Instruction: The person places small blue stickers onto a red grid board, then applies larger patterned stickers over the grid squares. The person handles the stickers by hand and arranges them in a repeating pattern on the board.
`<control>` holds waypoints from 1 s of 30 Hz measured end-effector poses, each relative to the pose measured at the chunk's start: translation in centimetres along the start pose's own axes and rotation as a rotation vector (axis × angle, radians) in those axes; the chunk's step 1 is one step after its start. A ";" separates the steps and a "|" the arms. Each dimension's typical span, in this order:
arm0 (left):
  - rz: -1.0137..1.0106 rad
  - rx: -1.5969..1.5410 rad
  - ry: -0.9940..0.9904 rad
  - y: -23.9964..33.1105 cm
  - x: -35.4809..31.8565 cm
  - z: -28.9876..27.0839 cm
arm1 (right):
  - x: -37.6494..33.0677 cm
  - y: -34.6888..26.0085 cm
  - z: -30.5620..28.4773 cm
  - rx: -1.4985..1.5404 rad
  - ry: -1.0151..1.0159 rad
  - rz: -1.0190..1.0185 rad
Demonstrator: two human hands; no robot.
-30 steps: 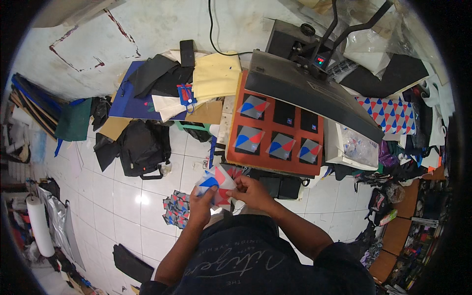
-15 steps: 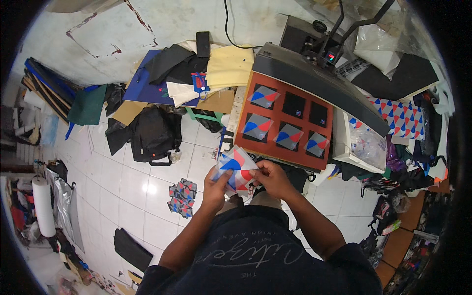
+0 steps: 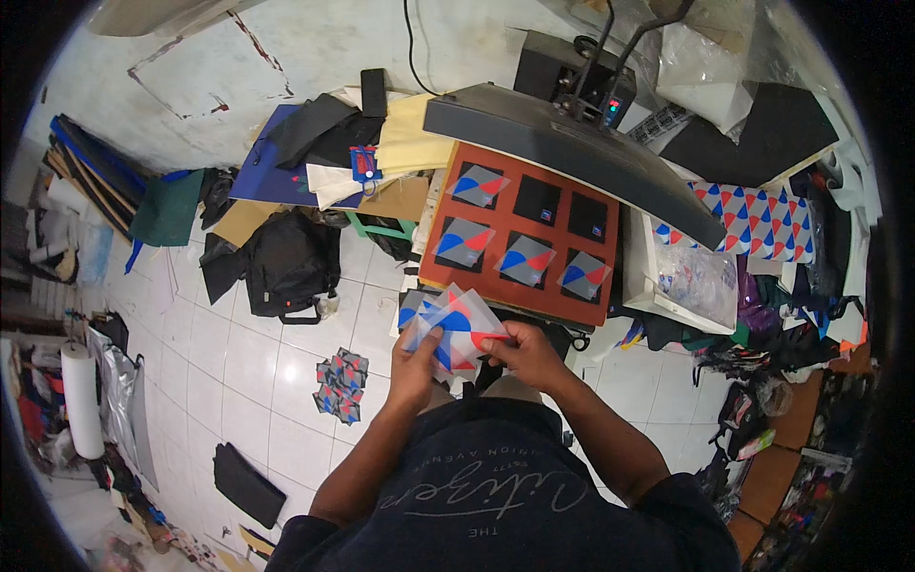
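Observation:
My left hand (image 3: 414, 366) is closed on several translucent transfer sheets (image 3: 459, 327) printed in blue, red and white, its thumb lying on top. The thumb and fingers of my right hand (image 3: 527, 354) pinch the right corner of the top sheet. The sheets are fanned out before my body, just short of the heat press's red-brown pad (image 3: 500, 214). Black square pieces lie in two rows on that pad. Four carry a printed sheet, set askew; a bare black piece (image 3: 538, 199) and another (image 3: 586, 215) are at the far middle and right.
The heat press's dark upper plate (image 3: 572, 157) is raised over the pad's far side. A white box (image 3: 681, 286) with plastic bags stands right of it. On the floor are a pile of printed squares (image 3: 340, 386), a black backpack (image 3: 291, 262) and folded black cloth (image 3: 248, 484).
The sheets have spread wider apart, the top one shifting to the right with my right hand. The press and pad sit further left in the picture as the view has turned.

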State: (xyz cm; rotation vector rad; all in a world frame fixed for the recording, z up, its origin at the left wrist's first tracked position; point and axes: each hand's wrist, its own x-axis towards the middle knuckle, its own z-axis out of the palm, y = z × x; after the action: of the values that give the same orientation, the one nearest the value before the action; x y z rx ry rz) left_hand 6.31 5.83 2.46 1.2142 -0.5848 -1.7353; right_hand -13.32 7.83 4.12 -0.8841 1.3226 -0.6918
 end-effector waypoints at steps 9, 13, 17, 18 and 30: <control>-0.027 -0.028 -0.017 -2.6 -1.8 2.5 | -0.4 3.7 -4.5 0.031 0.082 -0.144; 0.006 -0.088 0.029 -3.4 -2.8 2.2 | 0.2 2.2 -7.0 0.000 0.132 -0.138; 0.010 -0.094 0.141 -3.5 -3.6 0.5 | 5.1 0.8 -11.7 -0.139 0.287 -0.245; 0.019 -0.098 0.146 -3.7 -3.6 0.3 | 7.0 1.5 -14.1 -0.192 0.354 -0.289; 0.055 0.006 0.381 -5.4 -5.0 -4.0 | 22.4 0.4 -25.2 -0.820 0.644 -0.612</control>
State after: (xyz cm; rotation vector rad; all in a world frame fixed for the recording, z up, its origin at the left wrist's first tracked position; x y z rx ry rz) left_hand 8.23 13.24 -0.98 1.4723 -0.3898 -1.4068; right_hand -35.20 -14.61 -8.33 -1.8844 1.9871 -0.9643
